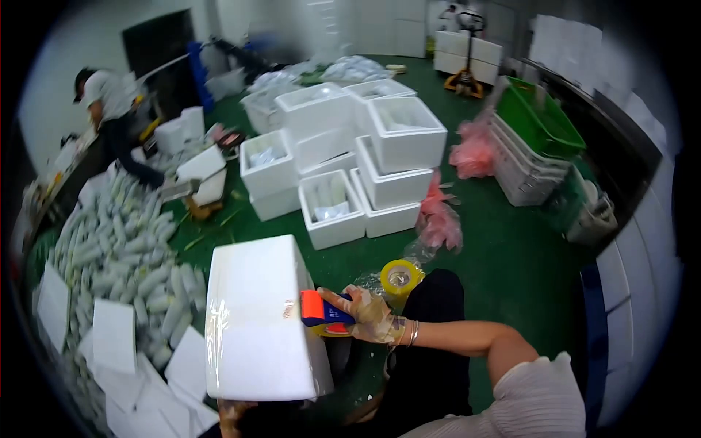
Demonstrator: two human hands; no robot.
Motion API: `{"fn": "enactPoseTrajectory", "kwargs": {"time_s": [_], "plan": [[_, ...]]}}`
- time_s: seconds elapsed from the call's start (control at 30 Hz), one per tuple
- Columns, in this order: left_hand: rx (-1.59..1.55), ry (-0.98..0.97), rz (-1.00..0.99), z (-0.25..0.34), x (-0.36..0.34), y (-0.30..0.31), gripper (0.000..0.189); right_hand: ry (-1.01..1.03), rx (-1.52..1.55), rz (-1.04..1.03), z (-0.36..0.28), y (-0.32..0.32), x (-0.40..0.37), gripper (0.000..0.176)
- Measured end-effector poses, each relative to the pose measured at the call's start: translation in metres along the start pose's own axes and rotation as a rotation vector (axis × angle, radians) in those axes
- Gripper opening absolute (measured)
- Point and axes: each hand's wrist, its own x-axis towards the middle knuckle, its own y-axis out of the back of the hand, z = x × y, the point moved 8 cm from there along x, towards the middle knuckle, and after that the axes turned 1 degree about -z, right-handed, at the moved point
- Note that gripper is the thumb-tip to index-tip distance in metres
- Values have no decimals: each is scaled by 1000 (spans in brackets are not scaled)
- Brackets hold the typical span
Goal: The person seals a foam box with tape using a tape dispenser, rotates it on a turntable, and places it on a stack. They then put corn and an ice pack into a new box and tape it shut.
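Observation:
A closed white foam box [255, 321] stands in front of me, with shiny clear tape along its left part. My right hand [374, 315], in a stained glove, is wrapped round a red and blue tape dispenser [321, 309], which is against the box's right side. Below the box's near edge, part of my left hand [232, 416] shows; its fingers are hidden under the box. A yellow tape roll [401, 278] lies just beyond my right hand, beside crumpled clear film.
Open foam boxes [332, 208] are stacked ahead. Wrapped vegetables [131, 255] and foam lids [115, 336] cover the floor at left. A person [109, 109] bends at back left. Crates [529, 160], pink bags [473, 150] and a pallet jack [464, 82] stand at right.

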Motion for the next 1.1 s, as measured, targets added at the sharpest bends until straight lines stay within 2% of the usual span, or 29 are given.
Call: {"fn": "enactPoseTrajectory", "kwargs": {"time_s": [0.03, 0.07, 0.1, 0.13, 0.17, 0.23, 0.27, 0.3, 0.33, 0.37, 0.43, 0.47, 0.5, 0.53, 0.57, 0.63, 0.67, 0.73, 0.8, 0.83, 0.87, 0.9, 0.93, 0.97, 1.03, 1.07, 1.1], "plan": [[384, -251, 184, -2, 8, 62, 69, -20, 36, -2, -6, 13, 4, 82], [383, -258, 157, 19, 16, 41, 69, -30, 16, 14, -7, 25, 15, 82], [508, -411, 77, 55, 9, 15, 67, -64, -1, 9, -8, 33, 27, 80], [608, -496, 90, 95, 5, -15, 62, -96, -12, 0, -7, 39, 40, 79], [706, -582, 111, 135, 0, -45, 57, 3, -32, 93, -3, 44, 55, 75], [691, -860, 434, 189, 16, -57, 40, -48, 49, -36, 10, 61, 98, 70], [738, -855, 479, 222, 33, -75, 45, -24, 117, -135, 21, 58, 120, 72], [1133, -593, 597, 253, 64, -72, 48, -6, 186, -237, 32, 53, 141, 74], [981, -566, 500, 281, 78, -100, 52, 52, 393, -355, 38, 44, 168, 66], [851, -468, 369, 296, 100, -131, 58, -139, 307, -478, 58, 36, 188, 56], [721, -302, 141, 316, 142, -150, 64, -281, 566, -637, 118, -20, 228, 43], [840, -401, 221, 315, 171, -150, 65, -264, 675, -684, 144, -50, 245, 25], [873, -441, 136, 313, 201, -147, 67, -36, 621, -729, 159, -75, 259, 16], [903, -488, 37, 313, 220, -146, 69, -493, 657, -866, 167, -86, 242, 17], [926, -470, 51, 316, 220, -157, 69, -471, 700, -866, 175, -106, 244, 17], [996, -123, 472, 311, 212, -163, 72, -406, 815, -849, 188, -136, 248, 19], [1047, -240, 399, 316, 208, -161, 76, -386, 861, -855, 192, -146, 247, 29], [1167, -243, 603, 321, 190, -152, 69, -356, 921, -877, 190, -159, 247, 50], [1280, -609, 404, 330, 189, -127, 60, -278, 1001, -838, 183, -161, 250, 71], [1368, -674, 360, 331, 183, -139, 50, -237, 846, -788, 178, -155, 255, 76], [1457, -735, 277, 320, 166, -179, 55, -192, 680, -734, 176, -146, 261, 80], [1494, -828, 21, 305, 149, -241, 66, -194, 691, -740, 177, -147, 259, 80], [1495, -895, -255, 289, 128, -301, 77, -189, 624, -662, 177, -146, 261, 80], [1497, -883, -257, 287, 121, -338, 77, -183, 556, -582, 178, -141, 266, 80], [2002, -559, -866, 217, 110, -394, 105, -210, 504, -607, 164, -123, 258, 79], [2244, -637, -951, 195, 115, -402, 85, -235, 445, -621, 160, -118, 254, 78], [2204, -692, -952, 195, 124, -402, 75, -230, 444, -623, 161, -128, 255, 78]]}}
